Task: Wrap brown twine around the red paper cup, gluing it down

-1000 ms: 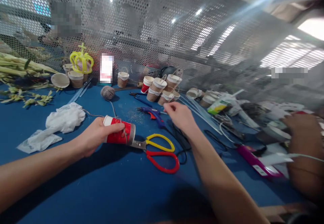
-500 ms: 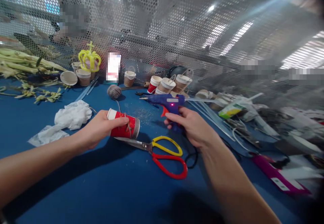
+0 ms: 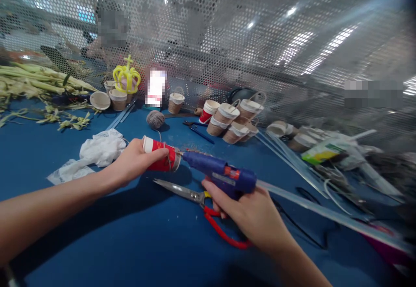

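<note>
My left hand is closed round a red paper cup held on its side, with twine wound about its base end. My right hand grips a blue hot glue gun by the handle. The gun's nozzle points left and touches the twine-wrapped end of the cup. A clear glue stick juts from the back of the gun toward the right. Red and yellow scissors lie on the blue table just under the gun.
A ball of twine sits behind the cup. Several twine-wrapped cups cluster at the back centre; a yellow crown tops cups at left. Crumpled white plastic lies left. Green leaves far left, clutter right, perforated metal screen behind.
My right hand picked the glue gun up off the table and swung its nozzle left onto the end of the cup. My left hand kept holding the cup.
</note>
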The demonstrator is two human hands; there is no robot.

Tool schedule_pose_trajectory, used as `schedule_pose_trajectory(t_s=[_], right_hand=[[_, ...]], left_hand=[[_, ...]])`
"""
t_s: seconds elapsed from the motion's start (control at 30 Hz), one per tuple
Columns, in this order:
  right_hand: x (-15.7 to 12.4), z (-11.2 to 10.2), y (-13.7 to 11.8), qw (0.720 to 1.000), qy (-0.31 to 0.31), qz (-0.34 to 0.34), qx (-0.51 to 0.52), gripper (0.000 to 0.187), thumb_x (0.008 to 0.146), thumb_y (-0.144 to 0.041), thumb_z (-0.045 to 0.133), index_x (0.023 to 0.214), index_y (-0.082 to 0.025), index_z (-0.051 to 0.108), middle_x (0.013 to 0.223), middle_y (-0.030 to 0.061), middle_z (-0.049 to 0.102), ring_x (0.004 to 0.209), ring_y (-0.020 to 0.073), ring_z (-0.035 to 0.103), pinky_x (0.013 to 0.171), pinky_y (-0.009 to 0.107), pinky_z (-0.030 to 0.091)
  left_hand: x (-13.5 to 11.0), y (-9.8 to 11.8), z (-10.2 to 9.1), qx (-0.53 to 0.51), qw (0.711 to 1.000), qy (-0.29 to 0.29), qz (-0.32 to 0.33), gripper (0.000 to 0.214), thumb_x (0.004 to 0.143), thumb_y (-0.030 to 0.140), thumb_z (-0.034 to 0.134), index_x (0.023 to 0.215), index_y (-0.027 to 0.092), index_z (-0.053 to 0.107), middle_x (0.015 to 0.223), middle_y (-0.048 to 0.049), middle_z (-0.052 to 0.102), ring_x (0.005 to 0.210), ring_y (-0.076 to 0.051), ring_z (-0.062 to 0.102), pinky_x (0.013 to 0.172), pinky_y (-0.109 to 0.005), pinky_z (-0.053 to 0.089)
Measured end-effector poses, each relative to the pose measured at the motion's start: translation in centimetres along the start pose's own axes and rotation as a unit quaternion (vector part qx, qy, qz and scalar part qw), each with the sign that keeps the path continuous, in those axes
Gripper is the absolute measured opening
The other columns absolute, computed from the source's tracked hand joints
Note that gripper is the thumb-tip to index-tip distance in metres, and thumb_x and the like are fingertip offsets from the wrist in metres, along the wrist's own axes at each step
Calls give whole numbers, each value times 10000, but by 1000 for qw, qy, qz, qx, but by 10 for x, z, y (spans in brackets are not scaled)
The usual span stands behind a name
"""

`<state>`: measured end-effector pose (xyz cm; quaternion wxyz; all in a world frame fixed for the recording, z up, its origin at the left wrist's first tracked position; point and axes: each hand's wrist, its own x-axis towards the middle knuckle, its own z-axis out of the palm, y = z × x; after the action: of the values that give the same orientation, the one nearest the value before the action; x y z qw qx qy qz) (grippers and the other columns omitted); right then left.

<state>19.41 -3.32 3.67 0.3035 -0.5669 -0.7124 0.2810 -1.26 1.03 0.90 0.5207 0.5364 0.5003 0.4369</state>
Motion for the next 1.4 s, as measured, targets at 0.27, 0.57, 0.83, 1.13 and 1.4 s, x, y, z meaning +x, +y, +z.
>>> schedule_pose_trajectory(t_s=[0.27,0.57,0.83,1.13,1.4], right_hand=[[2,4,-6,991,48,-106,-60,105,725,-290,505,662,-229,563,588,36,634,499,181,577,511,317,494],[0,4,-4,985,45,-130,-101,135,742,-304,495,647,-237,563,538,29,611,458,170,549,475,302,471],[0,4,-4,988,41,-113,-98,113,736,-300,503,660,-236,557,543,27,604,445,167,541,459,296,454],[-5,7,6,986,28,-124,-105,64,746,-258,501,694,-235,531,551,2,564,456,148,511,460,274,432],[-8,10,12,974,41,-164,-148,28,735,-220,552,731,-233,528,574,-33,553,490,122,515,482,228,418]], left_hand=[[2,1,1,-43,999,-21,-17,206,658,339,636,699,146,695,744,-79,710,696,-203,627,645,-269,465],[2,-2,0,-30,999,10,-10,218,612,332,660,705,138,695,620,-58,689,636,-205,609,517,-235,442],[0,2,1,-47,999,-4,-20,170,621,316,649,645,154,694,656,-44,701,649,-194,618,552,-229,447],[2,3,1,-88,994,-25,-56,199,654,300,626,748,141,702,726,-68,708,683,-197,631,611,-248,454],[3,2,0,-113,991,-13,-71,143,655,290,627,619,163,683,625,-26,693,587,-139,597,580,-212,434]])
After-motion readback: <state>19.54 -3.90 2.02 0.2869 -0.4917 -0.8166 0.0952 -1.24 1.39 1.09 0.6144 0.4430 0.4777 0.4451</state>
